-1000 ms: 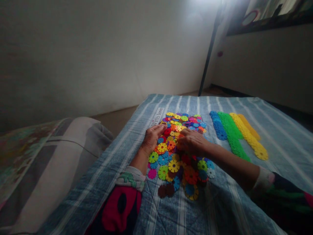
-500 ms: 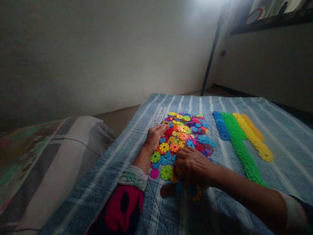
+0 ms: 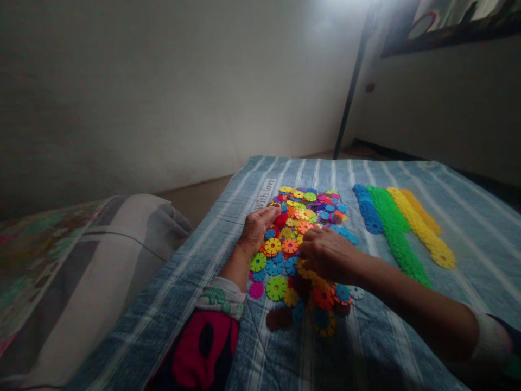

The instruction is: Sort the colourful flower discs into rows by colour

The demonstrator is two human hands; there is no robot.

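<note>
In the head view, the left hand [image 3: 255, 228] rests at the left edge of a loose pile of multicoloured, notched, flower-shaped plastic discs [image 3: 275, 265], its fingers extended and touching the pile. The right hand [image 3: 328, 252] is over the pile's right side, fingers curled downward; whether it pinches a disc cannot be told. The pile lies on a blue-and-white striped cloth [image 3: 187, 304]. To its right, overlapping discs form bands of 4 colours: blue [image 3: 368, 209], green [image 3: 388, 222], yellow [image 3: 421, 228] and orange-yellow [image 3: 423, 212], the blue nearest the pile.
</note>
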